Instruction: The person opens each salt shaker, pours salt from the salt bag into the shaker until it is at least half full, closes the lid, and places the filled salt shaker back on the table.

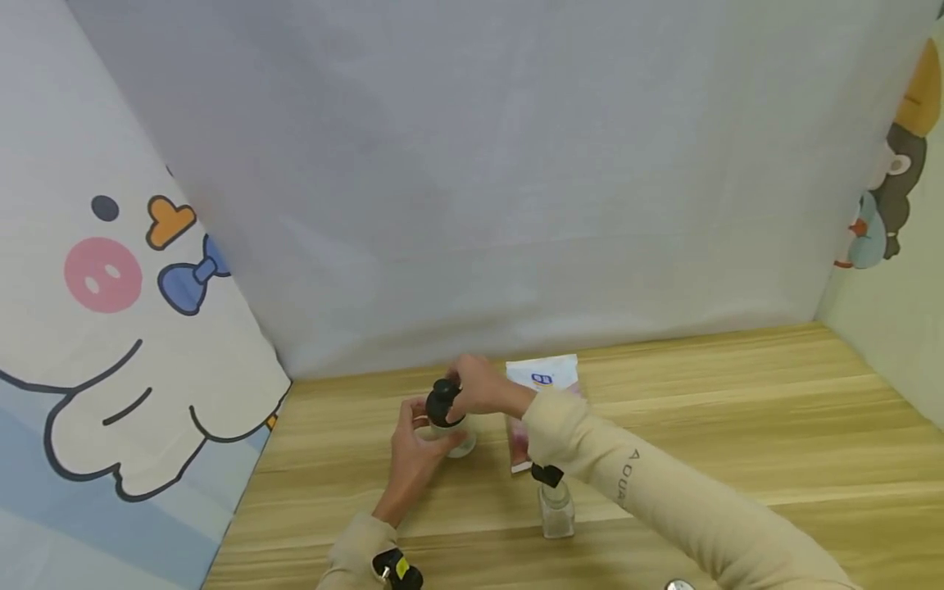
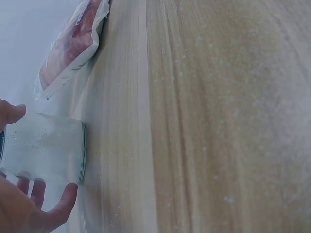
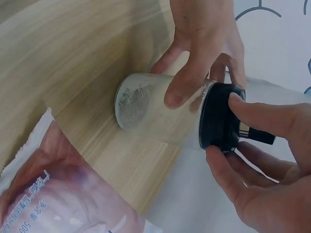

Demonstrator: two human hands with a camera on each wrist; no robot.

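Note:
A clear glass jar [image 1: 461, 443] stands upright on the table, a little white granular matter at its bottom in the right wrist view. Its black lid [image 3: 219, 116] is on the mouth, with a knob on top. My left hand [image 1: 415, 459] grips the jar's side, thumb on one side and fingers on the other; the left wrist view shows these fingers round the glass [image 2: 48, 145]. My right hand [image 1: 483, 387] pinches the lid's rim between thumb and fingers, as the right wrist view shows.
A white and pink printed bag [image 1: 542, 373] lies just right of the jar, partly behind my right forearm. Nearer the front stands a small square glass bottle [image 1: 557, 518]. A pale cloth wall [image 1: 516, 205] rises behind the table.

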